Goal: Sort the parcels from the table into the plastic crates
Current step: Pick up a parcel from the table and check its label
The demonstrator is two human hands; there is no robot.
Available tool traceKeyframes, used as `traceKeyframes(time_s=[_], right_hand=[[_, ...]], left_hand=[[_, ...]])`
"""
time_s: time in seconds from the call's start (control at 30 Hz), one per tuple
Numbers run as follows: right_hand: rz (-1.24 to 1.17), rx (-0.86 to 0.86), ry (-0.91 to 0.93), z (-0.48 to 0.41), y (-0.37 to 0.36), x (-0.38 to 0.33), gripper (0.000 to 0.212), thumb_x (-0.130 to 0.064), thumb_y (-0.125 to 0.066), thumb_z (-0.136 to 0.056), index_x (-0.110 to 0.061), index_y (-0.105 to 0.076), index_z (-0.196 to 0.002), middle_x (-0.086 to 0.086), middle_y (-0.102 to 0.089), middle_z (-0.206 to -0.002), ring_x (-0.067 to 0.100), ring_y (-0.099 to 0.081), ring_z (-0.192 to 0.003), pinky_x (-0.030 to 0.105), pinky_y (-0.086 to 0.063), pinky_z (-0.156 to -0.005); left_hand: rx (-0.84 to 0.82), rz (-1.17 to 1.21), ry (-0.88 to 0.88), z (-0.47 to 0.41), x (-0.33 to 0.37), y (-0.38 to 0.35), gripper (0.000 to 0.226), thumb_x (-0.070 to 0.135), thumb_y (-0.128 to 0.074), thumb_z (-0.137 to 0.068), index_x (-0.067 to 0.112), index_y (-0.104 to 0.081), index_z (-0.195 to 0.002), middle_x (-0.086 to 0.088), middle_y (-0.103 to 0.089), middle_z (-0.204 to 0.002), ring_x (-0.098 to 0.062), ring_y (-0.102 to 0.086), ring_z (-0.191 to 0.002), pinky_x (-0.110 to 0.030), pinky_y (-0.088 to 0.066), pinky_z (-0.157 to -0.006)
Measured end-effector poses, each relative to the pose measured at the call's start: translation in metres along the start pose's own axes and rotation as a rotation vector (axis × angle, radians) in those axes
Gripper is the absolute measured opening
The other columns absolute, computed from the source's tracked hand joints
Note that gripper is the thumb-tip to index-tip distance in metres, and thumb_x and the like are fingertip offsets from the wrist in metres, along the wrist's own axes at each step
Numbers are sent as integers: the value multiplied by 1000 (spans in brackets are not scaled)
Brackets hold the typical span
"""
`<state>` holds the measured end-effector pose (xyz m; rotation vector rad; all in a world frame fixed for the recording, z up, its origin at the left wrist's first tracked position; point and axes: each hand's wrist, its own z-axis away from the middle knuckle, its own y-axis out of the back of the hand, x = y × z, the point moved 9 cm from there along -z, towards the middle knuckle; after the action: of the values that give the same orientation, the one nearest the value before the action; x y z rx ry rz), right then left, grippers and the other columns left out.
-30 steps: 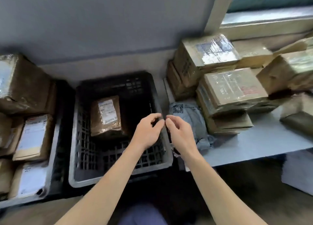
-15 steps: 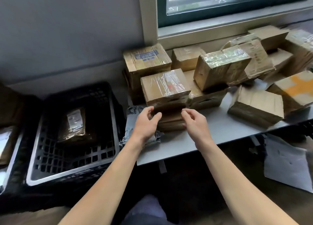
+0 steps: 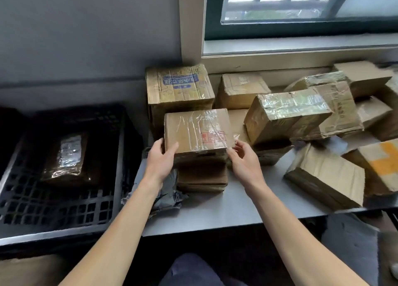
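A taped cardboard box (image 3: 198, 130) tops a short stack of flat parcels (image 3: 202, 178) at the left end of the grey table (image 3: 226, 210). My left hand (image 3: 160, 162) grips its near left corner, thumb on the top face. My right hand (image 3: 243, 160) holds the near right corner, with its fingers on the side and its thumb at the lower edge. The box still rests on the stack. Left of the table stands a black plastic crate (image 3: 119, 167) holding one brown parcel (image 3: 66, 156) with a white label.
Several more cardboard parcels crowd the table behind and to the right, among them a blue-labelled box (image 3: 178, 85) and a shiny taped box (image 3: 286, 113). A crumpled grey poly bag (image 3: 170, 191) lies under my left forearm. The wall and a window sill run behind.
The view swung right from the crate to the table. Both hands moved from in front of the crate up to the taped box and took hold of its near corners.
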<state>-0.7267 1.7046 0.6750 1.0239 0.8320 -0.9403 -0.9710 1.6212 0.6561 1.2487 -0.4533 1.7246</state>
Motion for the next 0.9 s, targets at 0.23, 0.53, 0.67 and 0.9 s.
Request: traceKeyframes(time_s=[0.23, 0.53, 0.67, 0.9], right_hand=[[-6, -128, 83, 0, 12, -7, 35, -15, -62, -103, -26, -54, -135, -19, -63, -116, -10, -60, -106, 5, -43, -87], [-124, -69, 299, 10, 129, -26, 29, -39, -63, -102, -27, -57, -128, -1, -63, -123, 8, -61, -111, 26, -50, -95], [-84, -65, 327, 19, 184, -14, 17, -41, -62, -102, -30, -59, -115, -6, -63, -111, 4, -59, -98, 11, -45, -80], [-29, -65, 269, 14, 221, 46, 11, -37, -64, -102, -28, -61, -109, 1, -65, -108, 11, -61, -95, 31, -51, -84]], left_hand=[[99, 71, -62, 37, 22, -10, 47, 30, -61, -104, 22, -51, -149, 9, -63, -133, -9, -59, -125, -33, -46, -111], [247, 73, -194, 132, 52, -65, 76, 82, -74, -67, 45, -63, -132, 3, -64, -136, -17, -64, -124, -46, -52, -107], [244, 134, -135, 171, 43, -120, 68, 77, -78, -66, 36, -73, -120, -1, -71, -125, -17, -69, -116, -48, -55, -103], [212, 178, 8, 190, -11, -177, 65, 74, -77, -68, 32, -74, -118, -2, -69, -127, -16, -68, -117, -46, -54, -105]])
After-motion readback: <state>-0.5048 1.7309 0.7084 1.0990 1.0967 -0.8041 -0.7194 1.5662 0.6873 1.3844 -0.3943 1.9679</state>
